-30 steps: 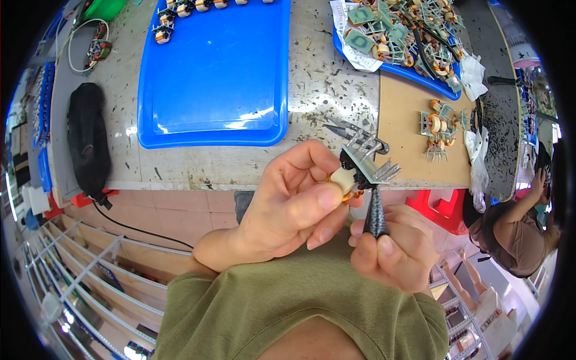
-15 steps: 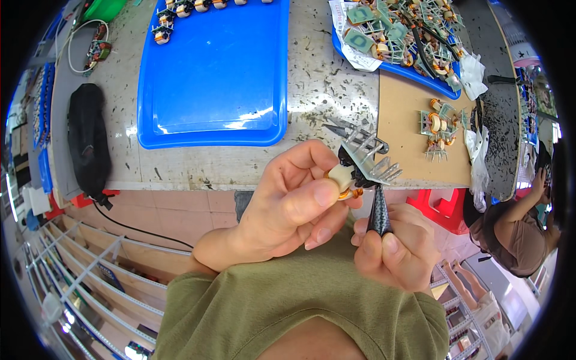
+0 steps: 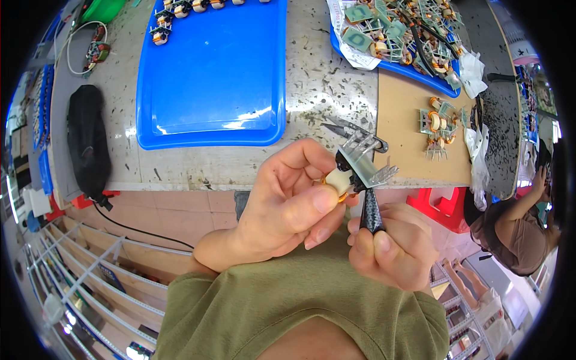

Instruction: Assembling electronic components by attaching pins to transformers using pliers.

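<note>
My left hand (image 3: 294, 201) pinches a small circuit board (image 3: 356, 168) by its cream-coloured coil (image 3: 339, 180) with orange winding, between thumb and fingers. Long metal pins stick out of the board's far face, away from my palm. In my right hand (image 3: 393, 246) are dark, textured tweezers (image 3: 371, 213), gripped near the wide end. Their narrow end points up and meets the board's lower edge beside the coil; the exact tip is hidden there. Just beyond the board, a knife-like tool with a dark handle (image 3: 379, 144) lies on the bench.
A blue tray (image 3: 210, 141) holds several coil boards along its far left edges. Another blue tray (image 3: 414, 77) at the far right is heaped with boards and black-handled cutters. A few boards (image 3: 441, 123) lie on brown cardboard. A black pouch (image 3: 90, 141) rests left. Someone sits at right.
The circuit board has turned slightly in my left fingers. My right hand and the tweezers have shifted a little to the left along its lower edge.
</note>
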`<state>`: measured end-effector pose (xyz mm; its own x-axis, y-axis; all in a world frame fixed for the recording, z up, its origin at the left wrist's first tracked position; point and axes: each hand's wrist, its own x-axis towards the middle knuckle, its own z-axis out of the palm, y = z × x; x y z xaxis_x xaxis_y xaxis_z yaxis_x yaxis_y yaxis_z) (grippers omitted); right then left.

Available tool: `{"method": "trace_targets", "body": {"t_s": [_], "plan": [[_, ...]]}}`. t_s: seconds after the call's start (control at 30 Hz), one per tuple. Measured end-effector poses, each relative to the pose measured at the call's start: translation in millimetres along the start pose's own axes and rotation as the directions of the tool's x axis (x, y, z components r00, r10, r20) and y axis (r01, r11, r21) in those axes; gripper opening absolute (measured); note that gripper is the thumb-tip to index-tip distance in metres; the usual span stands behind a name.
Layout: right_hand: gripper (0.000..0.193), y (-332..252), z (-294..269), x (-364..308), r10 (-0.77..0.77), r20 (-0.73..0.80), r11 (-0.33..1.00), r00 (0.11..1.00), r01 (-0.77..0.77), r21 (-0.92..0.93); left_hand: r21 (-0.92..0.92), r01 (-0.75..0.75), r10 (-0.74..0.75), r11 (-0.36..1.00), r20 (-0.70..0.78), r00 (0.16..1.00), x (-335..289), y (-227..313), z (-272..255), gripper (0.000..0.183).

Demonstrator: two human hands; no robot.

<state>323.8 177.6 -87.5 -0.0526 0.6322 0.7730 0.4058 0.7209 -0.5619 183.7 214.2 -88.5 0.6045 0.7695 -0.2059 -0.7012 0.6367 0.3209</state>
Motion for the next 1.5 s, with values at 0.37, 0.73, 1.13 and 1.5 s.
{"method": "trace_targets", "body": {"t_s": [0.37, 0.73, 1.13, 1.5], "plan": [[0.037, 0.1, -1.3, -4.0, 0.023, -0.017, 1.0, 1.0, -0.022, 0.022, 0.015, -0.022, 0.022, 1.0, 0.0, 1.0, -0.3, 1.8, 1.8, 0.021], [0.038, 0.4, -3.9, -4.0, 0.012, 0.025, 1.0, 1.0, -0.012, 0.023, 0.259, -0.004, 0.032, 0.966, -0.102, 0.994, -1.7, 1.9, 4.1, 0.044], [0.039, -3.6, -7.1, -2.5, 0.053, 0.056, 0.998, 0.997, -0.055, 0.034, 0.259, -0.006, 0.04, 0.966, -0.125, 0.991, -1.9, 1.5, 8.4, 0.046], [0.038, 1.8, 1.3, 4.4, 0.009, -0.044, 1.0, 0.999, -0.008, 0.02, 0.005, 0.271, -0.27, 0.963, -0.018, 0.963, 2.1, 6.3, 2.8, 0.047]]}}
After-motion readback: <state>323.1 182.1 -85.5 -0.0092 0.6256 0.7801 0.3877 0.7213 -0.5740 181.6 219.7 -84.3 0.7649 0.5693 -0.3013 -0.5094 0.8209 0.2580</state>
